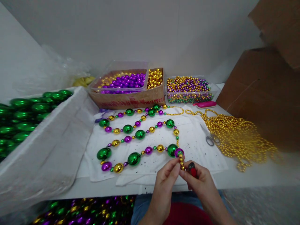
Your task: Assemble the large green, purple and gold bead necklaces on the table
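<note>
A long bead garland of green, purple and gold balls winds back and forth over a white cloth. Its near end, a short run of gold beads, rises beside a purple ball into my fingertips. My left hand is closed in a pinch on these beads. Thumb and fingers of my right hand meet at the same beads from the other side. Tucked in my right hand is a small red-and-black tool; its working end is hidden. Grey-handled scissors lie right of the garland.
Big green balls fill a white foam box at left. Behind stand a cardboard box with purple and gold balls and a clear tub of small beads. Gold bead strands heap at right near a pink tool and large carton.
</note>
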`<state>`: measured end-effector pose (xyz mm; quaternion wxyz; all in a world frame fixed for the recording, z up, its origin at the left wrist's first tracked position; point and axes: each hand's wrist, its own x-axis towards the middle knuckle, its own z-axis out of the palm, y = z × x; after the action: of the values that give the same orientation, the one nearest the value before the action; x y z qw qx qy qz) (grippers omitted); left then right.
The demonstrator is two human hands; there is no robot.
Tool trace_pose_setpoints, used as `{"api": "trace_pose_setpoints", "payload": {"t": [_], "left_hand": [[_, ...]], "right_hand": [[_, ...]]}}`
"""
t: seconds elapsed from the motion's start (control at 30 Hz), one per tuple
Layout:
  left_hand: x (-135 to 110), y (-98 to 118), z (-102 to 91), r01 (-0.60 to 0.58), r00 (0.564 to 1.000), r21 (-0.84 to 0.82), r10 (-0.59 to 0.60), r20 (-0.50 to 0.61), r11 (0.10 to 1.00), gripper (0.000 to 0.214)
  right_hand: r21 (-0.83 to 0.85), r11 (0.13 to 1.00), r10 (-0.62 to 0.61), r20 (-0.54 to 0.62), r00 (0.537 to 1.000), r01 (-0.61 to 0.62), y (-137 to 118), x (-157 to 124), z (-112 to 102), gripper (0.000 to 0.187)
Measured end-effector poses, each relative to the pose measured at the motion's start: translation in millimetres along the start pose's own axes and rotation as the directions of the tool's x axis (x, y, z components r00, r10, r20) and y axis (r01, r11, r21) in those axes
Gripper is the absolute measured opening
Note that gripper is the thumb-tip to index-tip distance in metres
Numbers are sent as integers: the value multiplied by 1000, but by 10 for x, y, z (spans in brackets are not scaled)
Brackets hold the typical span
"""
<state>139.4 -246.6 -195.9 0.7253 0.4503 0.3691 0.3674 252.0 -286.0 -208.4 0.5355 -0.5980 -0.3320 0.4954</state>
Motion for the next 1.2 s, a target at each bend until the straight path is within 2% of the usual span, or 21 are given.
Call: {"api": "trace_pose_setpoints", "payload": {"t": [0.17, 0.3, 0.47, 0.6, 0.7, 0.77, 0.97, 1.2], "left_hand": [[56, -87, 77, 80, 997, -98, -80, -1, 992, 20], [190, -148, 100, 85, 996, -75, -87, -22, 994, 22], [361, -274, 186, 78, 993, 145, -89, 75, 986, 24], [390, -351, 293, -68, 976, 359, -13, 219, 931, 14], [372, -372, 330, -210, 948, 492, 53, 315, 845, 9], [360, -373, 334, -243, 938, 526, 58, 342, 815, 9], [357, -408, 333, -193, 940, 495, 14, 341, 847, 11], [362, -534, 338, -232, 924, 541, 10, 382, 808, 12]], "right_hand": [[190, 973, 124, 63, 990, -134, 210, -52, 60, 45], [274, 953, 101, 112, 989, -128, 256, -161, -97, 47], [408, 900, 155, 22, 988, -150, 257, -261, -474, 48], [504, 845, 195, 26, 981, -181, 304, -252, -667, 59], [497, 846, 227, -12, 974, -192, 365, -231, -712, 59], [462, 864, 249, -46, 967, -200, 413, -221, -721, 58], [241, 950, 237, -147, 960, -197, 544, -196, -778, 60], [166, 978, 162, -216, 963, -127, 573, -248, -842, 45]]}}
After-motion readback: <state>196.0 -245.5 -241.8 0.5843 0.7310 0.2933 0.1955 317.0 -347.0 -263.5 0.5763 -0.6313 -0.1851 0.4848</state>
